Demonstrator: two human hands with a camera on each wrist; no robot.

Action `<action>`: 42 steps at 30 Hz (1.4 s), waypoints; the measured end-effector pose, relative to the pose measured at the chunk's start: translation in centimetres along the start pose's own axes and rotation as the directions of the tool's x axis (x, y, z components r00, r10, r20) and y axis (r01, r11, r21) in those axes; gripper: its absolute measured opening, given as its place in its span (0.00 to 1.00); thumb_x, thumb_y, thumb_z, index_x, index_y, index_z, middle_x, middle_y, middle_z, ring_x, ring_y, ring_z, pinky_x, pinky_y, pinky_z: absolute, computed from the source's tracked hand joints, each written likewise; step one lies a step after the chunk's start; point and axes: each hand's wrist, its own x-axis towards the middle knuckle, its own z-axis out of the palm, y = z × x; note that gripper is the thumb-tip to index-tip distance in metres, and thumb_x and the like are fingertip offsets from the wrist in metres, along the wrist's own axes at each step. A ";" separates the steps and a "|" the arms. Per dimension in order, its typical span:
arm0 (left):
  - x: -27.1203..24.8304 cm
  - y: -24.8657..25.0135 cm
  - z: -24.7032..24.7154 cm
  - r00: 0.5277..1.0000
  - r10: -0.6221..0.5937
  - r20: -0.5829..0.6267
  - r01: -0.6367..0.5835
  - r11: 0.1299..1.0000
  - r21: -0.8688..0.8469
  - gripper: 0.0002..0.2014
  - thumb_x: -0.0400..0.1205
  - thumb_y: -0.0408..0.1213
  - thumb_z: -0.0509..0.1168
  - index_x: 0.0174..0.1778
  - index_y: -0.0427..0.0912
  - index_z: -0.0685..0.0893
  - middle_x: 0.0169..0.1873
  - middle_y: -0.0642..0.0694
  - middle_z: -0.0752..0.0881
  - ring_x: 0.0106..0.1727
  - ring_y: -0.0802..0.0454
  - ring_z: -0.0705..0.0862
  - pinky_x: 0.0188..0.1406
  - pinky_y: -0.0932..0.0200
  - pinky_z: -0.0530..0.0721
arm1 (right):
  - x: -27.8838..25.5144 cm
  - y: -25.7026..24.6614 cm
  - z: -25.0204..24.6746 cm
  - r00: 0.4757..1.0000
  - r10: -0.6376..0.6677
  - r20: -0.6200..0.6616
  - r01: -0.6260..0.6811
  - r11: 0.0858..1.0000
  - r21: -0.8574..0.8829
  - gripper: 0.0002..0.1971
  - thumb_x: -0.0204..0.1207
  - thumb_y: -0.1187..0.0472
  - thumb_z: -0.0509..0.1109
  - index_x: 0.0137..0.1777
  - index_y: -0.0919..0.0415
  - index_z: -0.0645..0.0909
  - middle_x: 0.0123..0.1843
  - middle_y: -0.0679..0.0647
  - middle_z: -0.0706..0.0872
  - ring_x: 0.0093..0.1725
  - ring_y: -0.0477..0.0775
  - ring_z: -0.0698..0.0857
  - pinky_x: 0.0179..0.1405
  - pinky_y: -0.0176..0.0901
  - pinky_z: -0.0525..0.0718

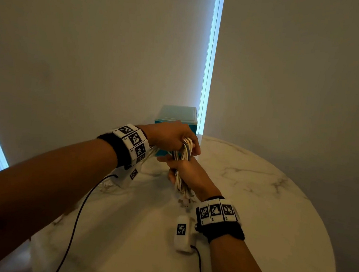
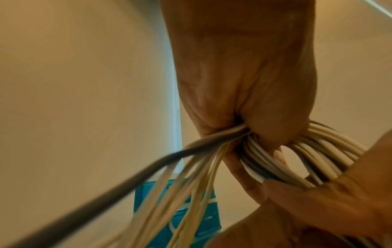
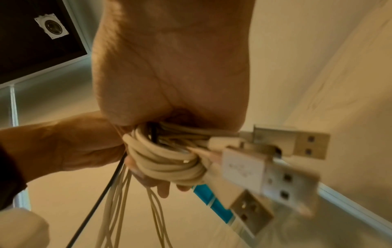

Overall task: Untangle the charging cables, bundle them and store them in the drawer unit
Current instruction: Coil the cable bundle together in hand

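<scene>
A bundle of white charging cables (image 1: 184, 158), with one dark cable among them, is held above the marble table in front of the teal drawer unit (image 1: 177, 118). My left hand (image 1: 172, 135) grips the top of the loop, fingers curled round it. My right hand (image 1: 192, 175) grips the lower part from underneath. In the left wrist view the loop (image 2: 318, 151) passes through my left hand (image 2: 244, 83), and loose strands trail down across the drawer unit (image 2: 176, 209). In the right wrist view the coil (image 3: 165, 161) sits in my right hand (image 3: 169, 67), and several USB plugs (image 3: 265, 167) stick out.
The round marble table (image 1: 255, 210) stands against a plain wall, and its edge curves round on the right. A bright window strip (image 1: 209, 61) runs up behind the drawer unit. Thin black wrist-camera leads (image 1: 82, 209) hang over the table near my arms.
</scene>
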 end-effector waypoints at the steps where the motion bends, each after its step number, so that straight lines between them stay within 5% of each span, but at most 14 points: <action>1: 0.0 0.1 -0.1 1.000 0.008 -0.005 -0.008 0.999 0.039 0.22 0.84 0.25 0.69 0.68 0.53 0.92 0.62 0.59 0.93 0.63 0.62 0.90 0.71 0.53 0.87 | -0.1 0.1 0.1 1.000 -0.010 0.002 0.010 1.000 0.008 0.12 0.88 0.62 0.67 0.62 0.61 0.92 0.36 0.51 0.93 0.26 0.49 0.82 0.36 0.43 0.82; 4: 0.1 0.5 -0.1 0.998 0.047 -0.036 -0.038 0.977 0.210 0.27 0.82 0.22 0.68 0.70 0.55 0.91 0.66 0.54 0.92 0.65 0.56 0.88 0.72 0.50 0.85 | 0.0 0.4 0.2 0.999 -0.031 -0.034 0.033 0.999 0.037 0.12 0.88 0.63 0.67 0.59 0.61 0.93 0.52 0.57 0.97 0.33 0.52 0.86 0.41 0.47 0.86; 8: 0.6 1.0 -0.1 0.966 0.186 -0.180 -0.137 0.957 0.256 0.26 0.80 0.20 0.73 0.65 0.54 0.94 0.73 0.50 0.89 0.71 0.51 0.88 0.72 0.48 0.85 | 0.0 0.3 -0.2 0.995 -0.093 -0.032 0.097 0.980 0.173 0.12 0.93 0.64 0.63 0.70 0.65 0.85 0.60 0.58 0.96 0.50 0.60 0.97 0.44 0.44 0.93; 10: 0.7 1.4 0.1 0.943 0.199 -0.265 -0.170 0.977 0.127 0.23 0.79 0.19 0.73 0.59 0.52 0.96 0.70 0.50 0.91 0.70 0.54 0.89 0.72 0.52 0.86 | -0.3 0.1 -0.3 0.994 -0.107 -0.034 0.112 0.977 0.184 0.13 0.94 0.61 0.62 0.71 0.63 0.84 0.55 0.58 0.97 0.41 0.58 0.96 0.38 0.42 0.91; 12: 0.7 1.8 0.5 0.937 0.128 -0.326 -0.159 0.985 -0.070 0.21 0.80 0.18 0.72 0.56 0.49 0.96 0.60 0.52 0.95 0.62 0.60 0.92 0.67 0.56 0.89 | -0.3 -0.1 -0.5 0.992 -0.088 -0.087 0.098 0.989 0.113 0.14 0.94 0.63 0.61 0.67 0.68 0.85 0.42 0.53 0.96 0.25 0.51 0.84 0.25 0.39 0.82; 15: 0.6 1.9 0.6 0.945 0.033 -0.325 -0.132 0.949 -0.286 0.22 0.79 0.13 0.68 0.54 0.43 0.96 0.50 0.52 0.96 0.54 0.60 0.94 0.61 0.54 0.93 | 0.0 -0.1 -0.6 0.993 -0.025 -0.111 0.028 0.999 0.028 0.11 0.90 0.58 0.66 0.54 0.65 0.85 0.27 0.48 0.84 0.19 0.48 0.72 0.20 0.40 0.71; 17: 0.6 1.8 0.6 0.957 0.018 -0.290 -0.122 0.930 -0.346 0.21 0.79 0.12 0.68 0.54 0.42 0.95 0.49 0.51 0.97 0.54 0.57 0.95 0.61 0.50 0.94 | 0.1 0.2 -0.8 0.997 -0.024 -0.078 0.024 1.000 -0.001 0.12 0.85 0.52 0.75 0.47 0.61 0.84 0.25 0.48 0.79 0.19 0.47 0.70 0.19 0.39 0.70; 21: 0.4 1.7 1.2 0.966 0.029 -0.258 -0.142 0.890 -0.434 0.21 0.80 0.13 0.68 0.53 0.44 0.94 0.51 0.49 0.96 0.56 0.53 0.95 0.63 0.50 0.93 | -0.2 0.6 -0.8 0.996 -0.083 -0.025 0.084 0.996 0.030 0.28 0.75 0.43 0.86 0.57 0.68 0.87 0.27 0.49 0.81 0.19 0.49 0.69 0.21 0.41 0.71; 25: 0.3 1.9 1.8 0.970 0.016 -0.244 -0.134 0.871 -0.473 0.24 0.80 0.12 0.65 0.53 0.48 0.94 0.52 0.52 0.96 0.58 0.57 0.93 0.64 0.54 0.92 | 0.3 0.5 0.3 0.991 -0.078 -0.111 0.082 0.996 0.035 0.22 0.76 0.42 0.84 0.48 0.62 0.85 0.26 0.52 0.80 0.17 0.48 0.73 0.20 0.40 0.74; 28: 0.4 1.9 1.7 0.977 0.010 -0.211 -0.105 0.890 -0.443 0.26 0.82 0.13 0.62 0.54 0.50 0.94 0.54 0.54 0.95 0.61 0.59 0.92 0.66 0.54 0.91 | 0.6 0.3 0.7 0.982 -0.055 -0.179 0.063 0.997 0.039 0.13 0.83 0.54 0.80 0.46 0.61 0.82 0.28 0.52 0.78 0.14 0.42 0.73 0.16 0.35 0.73; 31: 0.4 2.5 1.0 0.989 0.044 -0.142 -0.091 0.934 -0.347 0.26 0.83 0.14 0.62 0.57 0.49 0.94 0.56 0.55 0.95 0.62 0.60 0.92 0.67 0.55 0.90 | 0.8 0.2 1.3 0.969 -0.075 -0.236 0.090 0.994 0.054 0.15 0.79 0.52 0.83 0.49 0.64 0.85 0.30 0.53 0.80 0.18 0.45 0.73 0.22 0.41 0.75; 35: 0.4 3.1 -0.7 0.985 0.122 -0.123 -0.110 0.989 0.099 0.19 0.78 0.19 0.70 0.52 0.48 0.95 0.50 0.54 0.95 0.51 0.59 0.92 0.55 0.56 0.92 | 1.0 0.6 0.8 0.958 -0.138 -0.252 0.104 0.984 -0.143 0.08 0.78 0.46 0.79 0.41 0.48 0.90 0.25 0.46 0.85 0.20 0.44 0.78 0.24 0.41 0.78; 38: 0.3 3.5 -1.2 0.964 0.163 -0.212 -0.048 0.886 0.462 0.13 0.78 0.26 0.75 0.54 0.47 0.95 0.49 0.47 0.94 0.46 0.56 0.86 0.55 0.50 0.91 | 1.2 1.1 -0.2 0.961 -0.157 -0.227 0.091 0.957 -0.277 0.14 0.82 0.42 0.72 0.44 0.45 0.95 0.33 0.47 0.91 0.21 0.40 0.82 0.24 0.33 0.79; 42: 0.5 4.7 -1.0 0.973 0.197 -0.119 -0.069 0.742 0.667 0.07 0.84 0.29 0.73 0.56 0.40 0.93 0.52 0.42 0.94 0.53 0.46 0.92 0.51 0.60 0.81 | 1.7 1.6 -0.4 0.968 -0.085 -0.238 0.010 0.954 -0.300 0.18 0.72 0.37 0.81 0.55 0.48 0.93 0.45 0.45 0.92 0.36 0.44 0.87 0.28 0.33 0.81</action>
